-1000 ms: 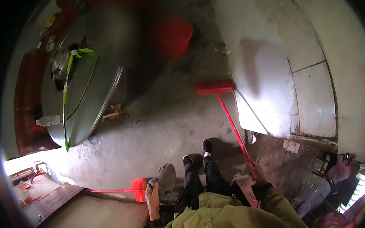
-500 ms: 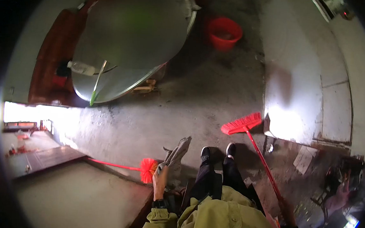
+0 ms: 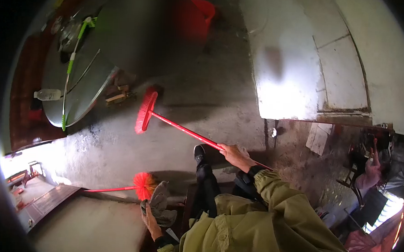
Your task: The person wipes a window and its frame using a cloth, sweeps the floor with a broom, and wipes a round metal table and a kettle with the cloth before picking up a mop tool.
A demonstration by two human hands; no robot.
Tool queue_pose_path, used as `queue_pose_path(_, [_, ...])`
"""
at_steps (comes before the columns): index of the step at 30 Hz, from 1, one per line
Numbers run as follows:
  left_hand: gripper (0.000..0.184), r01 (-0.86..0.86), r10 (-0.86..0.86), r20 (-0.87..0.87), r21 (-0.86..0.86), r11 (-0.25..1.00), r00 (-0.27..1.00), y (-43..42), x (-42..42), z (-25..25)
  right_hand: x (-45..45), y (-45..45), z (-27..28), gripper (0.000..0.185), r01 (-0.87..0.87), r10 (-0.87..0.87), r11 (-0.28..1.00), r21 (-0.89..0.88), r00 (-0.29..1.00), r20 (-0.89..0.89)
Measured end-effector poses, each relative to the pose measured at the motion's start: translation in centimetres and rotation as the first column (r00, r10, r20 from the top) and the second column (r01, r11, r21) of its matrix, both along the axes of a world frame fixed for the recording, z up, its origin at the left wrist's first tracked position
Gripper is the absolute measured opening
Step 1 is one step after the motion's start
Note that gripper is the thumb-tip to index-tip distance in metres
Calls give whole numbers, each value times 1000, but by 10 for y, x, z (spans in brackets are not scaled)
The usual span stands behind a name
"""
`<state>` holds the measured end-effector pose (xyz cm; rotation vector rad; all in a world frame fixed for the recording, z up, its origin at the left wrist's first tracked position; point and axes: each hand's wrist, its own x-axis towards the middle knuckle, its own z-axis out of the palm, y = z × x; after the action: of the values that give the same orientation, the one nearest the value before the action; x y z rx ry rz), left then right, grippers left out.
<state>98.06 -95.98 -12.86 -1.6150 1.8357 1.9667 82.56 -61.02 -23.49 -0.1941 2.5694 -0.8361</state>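
Observation:
My right hand [image 3: 238,158] is closed around the red handle of a broom [image 3: 185,133], which slants across in front of me. Its red bristle head [image 3: 145,111] points to the far left, over the concrete floor. In my left hand [image 3: 150,221], at the lower left, is a crumpled grey cloth [image 3: 161,199], gripped by the fingers. Just beyond the cloth is a round brush with red-orange bristles [image 3: 143,187], its red handle reaching left; whether my left hand touches it I cannot tell.
A round glass table [image 3: 89,104] stands at the upper left with a green-and-silver pole [image 3: 68,80] and a plastic bottle [image 3: 48,94]. A red bucket [image 3: 202,12] is farther off. A pale tabletop [image 3: 89,225] lies at lower left, and another person [image 3: 371,173] is at the right.
My right hand has come up and forward, and the broom has swung from my right side leftward across my front. My left hand has moved down and left with the cloth. The view has turned.

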Motion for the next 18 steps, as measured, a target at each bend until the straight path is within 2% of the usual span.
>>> queue_pose_path(2, [39,17,-17,9,-19,1000,1000,13,1,5,6,8,3,31,115,-89,978,-177,985,146])
queue_pose_path(3, [39,34,-33,12,-23,999,999,20,3,2,27,38,18,33,253,-159,941,-225,918,364])
queue_pose_path(5, [39,62,-61,42,-26,998,997,38,4,-11,59,90,30,34,122,-131,991,48,900,415])
queue_pose_path(7, [39,156,-156,12,29,987,988,73,-16,-1,94,145,72,34,138,-182,981,134,893,412])
queue_pose_path(9, [39,240,-239,-16,64,969,971,95,-20,-5,150,210,66,35,176,-245,966,188,854,459])
queue_pose_path(11, [41,308,-305,-60,37,951,950,101,-20,-38,185,257,95,38,266,-327,945,190,781,533])
queue_pose_path(13, [42,363,-364,-30,-30,931,931,124,-35,-36,219,300,111,39,231,-400,901,366,769,498])
queue_pose_path(15, [41,468,-466,47,-94,879,884,148,-43,-27,243,336,128,40,277,-438,884,377,771,462])
queue_pose_path(16, [41,397,-392,71,-68,915,917,160,-45,-27,255,355,133,39,294,-460,874,388,756,465])
queue_pose_path(18, [41,411,-407,66,-54,910,911,180,-46,-19,274,386,138,39,314,-478,867,387,746,464])
